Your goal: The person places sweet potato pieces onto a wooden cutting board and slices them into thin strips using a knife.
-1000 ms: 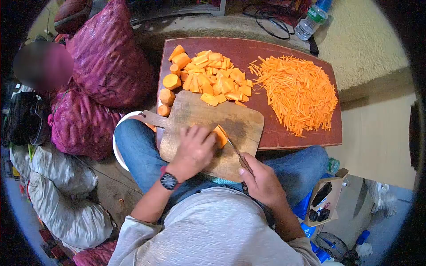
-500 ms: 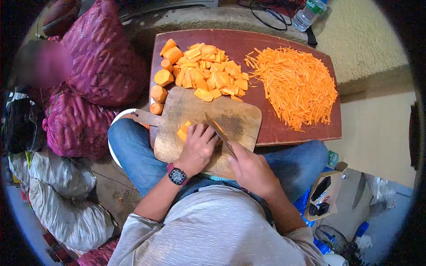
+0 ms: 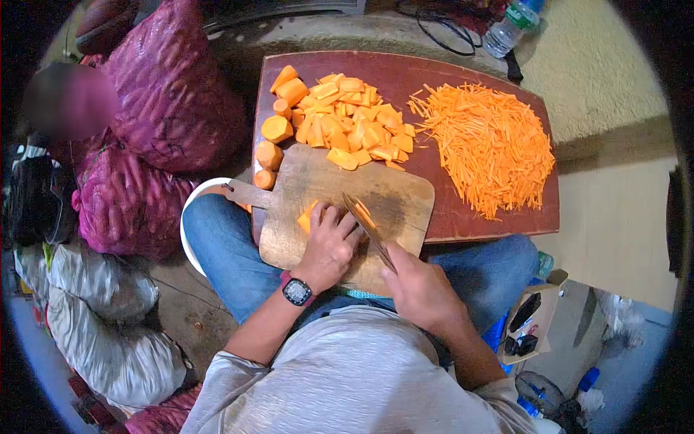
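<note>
My right hand [image 3: 419,283] is closed around the handle of a knife [image 3: 367,226], its blade pointing away from me over a wooden cutting board [image 3: 293,239]. On the board, my left hand [image 3: 330,249] curls its fingers over an orange carrot piece [image 3: 306,217], pressing it down just left of the blade. Most of that piece is hidden under the fingers. A few thin carrot strips [image 3: 363,212] lie against the right side of the blade. Beyond the board is a pile of flat carrot slices [image 3: 350,119], with thicker carrot chunks [image 3: 277,129] along its left side.
A heap of carrot shreds [image 3: 491,148] covers the right of the red-brown table [image 3: 463,230]. Pink mesh sacks [image 3: 170,94] and white sacks [image 3: 108,340] stand at the left. A plastic bottle [image 3: 510,32] is behind the table, and an open box [image 3: 538,318] sits at the lower right.
The whole view has shifted slightly, so things appear a little further right and lower. Orange strips show more clearly beside the blade. Both hands keep their grip.
</note>
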Available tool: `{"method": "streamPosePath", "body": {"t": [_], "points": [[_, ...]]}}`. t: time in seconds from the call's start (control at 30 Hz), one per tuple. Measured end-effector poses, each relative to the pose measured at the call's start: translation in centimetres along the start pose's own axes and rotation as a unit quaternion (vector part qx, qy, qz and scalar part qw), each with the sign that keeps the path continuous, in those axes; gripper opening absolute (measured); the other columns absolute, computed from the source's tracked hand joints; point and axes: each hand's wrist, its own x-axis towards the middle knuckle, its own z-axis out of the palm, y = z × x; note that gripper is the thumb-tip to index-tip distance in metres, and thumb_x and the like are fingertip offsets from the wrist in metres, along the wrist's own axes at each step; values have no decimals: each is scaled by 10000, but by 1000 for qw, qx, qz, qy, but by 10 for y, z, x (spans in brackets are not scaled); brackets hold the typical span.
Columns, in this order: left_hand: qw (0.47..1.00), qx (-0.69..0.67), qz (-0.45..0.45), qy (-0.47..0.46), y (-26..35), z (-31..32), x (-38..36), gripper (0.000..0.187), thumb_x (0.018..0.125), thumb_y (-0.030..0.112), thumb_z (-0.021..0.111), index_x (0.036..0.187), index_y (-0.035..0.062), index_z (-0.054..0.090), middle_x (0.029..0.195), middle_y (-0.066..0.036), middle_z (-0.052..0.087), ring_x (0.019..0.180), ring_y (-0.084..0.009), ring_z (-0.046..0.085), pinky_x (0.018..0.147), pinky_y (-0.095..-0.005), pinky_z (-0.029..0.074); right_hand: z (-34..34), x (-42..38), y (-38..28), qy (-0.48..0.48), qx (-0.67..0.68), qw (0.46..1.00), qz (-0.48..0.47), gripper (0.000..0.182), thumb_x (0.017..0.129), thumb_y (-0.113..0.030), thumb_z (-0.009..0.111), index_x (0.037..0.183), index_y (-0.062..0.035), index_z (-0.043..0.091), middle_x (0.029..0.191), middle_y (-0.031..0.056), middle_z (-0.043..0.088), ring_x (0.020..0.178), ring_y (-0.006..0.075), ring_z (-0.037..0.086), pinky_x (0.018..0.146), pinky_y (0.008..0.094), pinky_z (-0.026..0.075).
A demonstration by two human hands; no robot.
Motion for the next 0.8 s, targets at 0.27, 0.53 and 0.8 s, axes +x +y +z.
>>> {"method": "streamPosePath", "body": {"t": [0.27, 0.53, 0.8], "points": [[1000, 5, -1, -1, 2, -2, -4, 279, 859, 142, 683, 1097, 31, 777, 1172, -117, 645, 1134, -330, 576, 1131, -575, 351, 3, 7, 1, 8, -7, 999, -36, 381, 1033, -131, 626, 1373, 1, 518, 1137, 347, 689, 1060, 556, 671, 854, 608, 548], [1000, 10, -19, -8, 7, -4, -6, 293, 869, 149, 668, 1121, 44, 773, 1190, -89, 646, 1107, -301, 569, 975, -510, 377, 9, 8, 3, 16, -13, 999, -31, 351, 1028, -122, 622, 1342, 0, 521, 1104, 334, 696, 1044, 557, 671, 847, 610, 551], [1000, -9, -18, 6, 3, 1, -12, 329, 846, 153, 656, 1130, 35, 773, 1211, -86, 649, 1117, -315, 566, 982, -516, 377, 11, 11, -1, 10, -11, 1000, -22, 327, 1041, -140, 618, 1320, 0, 520, 1130, 339, 696, 1059, 557, 672, 855, 627, 546]]}}
